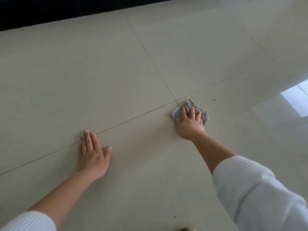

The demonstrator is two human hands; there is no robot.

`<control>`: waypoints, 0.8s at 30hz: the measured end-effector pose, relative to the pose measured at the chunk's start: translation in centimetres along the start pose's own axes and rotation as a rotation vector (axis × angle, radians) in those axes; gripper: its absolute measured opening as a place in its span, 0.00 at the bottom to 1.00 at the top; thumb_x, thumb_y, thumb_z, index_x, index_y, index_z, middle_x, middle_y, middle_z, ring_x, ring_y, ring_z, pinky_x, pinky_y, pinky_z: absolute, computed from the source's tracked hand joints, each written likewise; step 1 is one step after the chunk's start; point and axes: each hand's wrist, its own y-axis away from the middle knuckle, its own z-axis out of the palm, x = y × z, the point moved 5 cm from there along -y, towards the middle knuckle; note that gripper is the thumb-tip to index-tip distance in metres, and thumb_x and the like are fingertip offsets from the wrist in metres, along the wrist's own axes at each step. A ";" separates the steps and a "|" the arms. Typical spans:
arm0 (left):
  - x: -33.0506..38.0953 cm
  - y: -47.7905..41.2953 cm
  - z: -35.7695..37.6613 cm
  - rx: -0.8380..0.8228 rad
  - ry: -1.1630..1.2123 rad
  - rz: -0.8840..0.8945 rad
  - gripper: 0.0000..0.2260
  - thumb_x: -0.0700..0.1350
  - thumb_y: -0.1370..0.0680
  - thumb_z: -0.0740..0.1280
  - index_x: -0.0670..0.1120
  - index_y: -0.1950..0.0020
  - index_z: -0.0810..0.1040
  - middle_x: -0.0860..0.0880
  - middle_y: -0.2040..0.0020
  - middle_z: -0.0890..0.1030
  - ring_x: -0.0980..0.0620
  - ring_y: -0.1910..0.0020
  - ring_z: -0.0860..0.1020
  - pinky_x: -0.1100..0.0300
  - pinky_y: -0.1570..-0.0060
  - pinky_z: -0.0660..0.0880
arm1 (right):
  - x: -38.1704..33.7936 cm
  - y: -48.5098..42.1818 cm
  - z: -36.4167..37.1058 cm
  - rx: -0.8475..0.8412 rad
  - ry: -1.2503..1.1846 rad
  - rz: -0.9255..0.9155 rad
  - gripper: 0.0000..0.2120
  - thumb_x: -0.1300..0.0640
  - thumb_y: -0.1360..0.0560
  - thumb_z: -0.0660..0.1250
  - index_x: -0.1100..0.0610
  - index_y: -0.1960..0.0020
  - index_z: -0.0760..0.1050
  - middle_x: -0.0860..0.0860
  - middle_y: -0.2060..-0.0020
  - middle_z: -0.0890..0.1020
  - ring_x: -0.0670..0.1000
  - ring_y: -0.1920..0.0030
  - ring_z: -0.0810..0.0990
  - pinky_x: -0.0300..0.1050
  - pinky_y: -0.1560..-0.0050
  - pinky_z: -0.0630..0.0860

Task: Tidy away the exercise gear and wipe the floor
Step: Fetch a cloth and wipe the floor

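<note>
where glossy tiles (116, 72) meet, cloth (189, 105) crumples

Bare tile floor (116, 72) runs wide ahead of both hands, up to a dark band (50, 10) along the far edge, the only barrier that way. The left hand (93, 157) lies flat on the tile and the right hand (190, 125) presses a grey cloth (188, 106) by the grout crossing (they sit well apart), with open tile between them
</note>
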 end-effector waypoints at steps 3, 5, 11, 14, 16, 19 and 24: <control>0.0 -0.1 0.3 0.013 0.012 -0.001 0.33 0.52 0.19 0.53 0.33 0.25 0.41 0.36 0.24 0.40 0.41 0.24 0.39 0.49 0.27 0.41 | -2.4 3.6 2.7 0.035 -0.006 -0.123 0.26 0.43 0.18 0.42 0.44 0.23 0.38 0.54 0.23 0.36 0.62 0.25 0.34 0.54 0.27 0.33; 0.0 -0.1 0.3 0.009 0.022 -0.006 0.34 0.52 0.20 0.53 0.34 0.25 0.41 0.36 0.24 0.39 0.41 0.24 0.38 0.49 0.27 0.41 | -4.1 6.6 4.7 0.047 0.014 -0.255 0.26 0.44 0.18 0.41 0.44 0.23 0.37 0.53 0.24 0.35 0.61 0.25 0.31 0.51 0.29 0.29; -0.1 0.0 -0.1 -0.051 0.006 -0.005 0.34 0.54 0.19 0.52 0.34 0.25 0.40 0.37 0.24 0.38 0.42 0.24 0.37 0.50 0.27 0.41 | -8.1 12.7 9.0 0.050 0.183 -0.668 0.27 0.52 0.18 0.45 0.52 0.22 0.41 0.51 0.22 0.41 0.60 0.25 0.33 0.53 0.28 0.29; -0.5 0.1 -0.8 -0.092 -0.022 0.017 0.34 0.55 0.19 0.51 0.36 0.25 0.39 0.38 0.24 0.37 0.43 0.24 0.37 0.52 0.26 0.40 | -9.3 14.5 10.6 0.052 0.247 -0.876 0.29 0.59 0.20 0.56 0.54 0.22 0.50 0.53 0.22 0.49 0.61 0.23 0.41 0.55 0.28 0.32; -0.8 0.4 -1.2 -0.115 -0.013 0.039 0.32 0.55 0.19 0.50 0.37 0.24 0.40 0.39 0.24 0.37 0.45 0.24 0.37 0.53 0.26 0.40 | -10.0 15.0 10.3 0.098 0.198 -0.942 0.26 0.62 0.23 0.58 0.54 0.26 0.64 0.54 0.25 0.63 0.62 0.25 0.56 0.56 0.28 0.43; -0.9 0.7 -1.7 -0.148 0.081 0.039 0.31 0.54 0.18 0.50 0.38 0.24 0.42 0.41 0.23 0.38 0.46 0.24 0.38 0.55 0.27 0.40 | -11.0 14.5 7.8 0.100 -0.035 -0.850 0.18 0.59 0.22 0.57 0.53 0.34 0.73 0.52 0.35 0.77 0.56 0.32 0.70 0.49 0.30 0.62; -0.6 -0.2 -3.8 -0.173 0.413 0.039 0.25 0.53 0.18 0.52 0.35 0.29 0.64 0.35 0.25 0.55 0.44 0.24 0.49 0.58 0.28 0.49 | -12.7 12.6 2.4 -0.305 -0.904 -0.287 0.11 0.61 0.23 0.60 0.56 0.62 0.75 0.53 0.67 0.76 0.52 0.63 0.73 0.44 0.60 0.66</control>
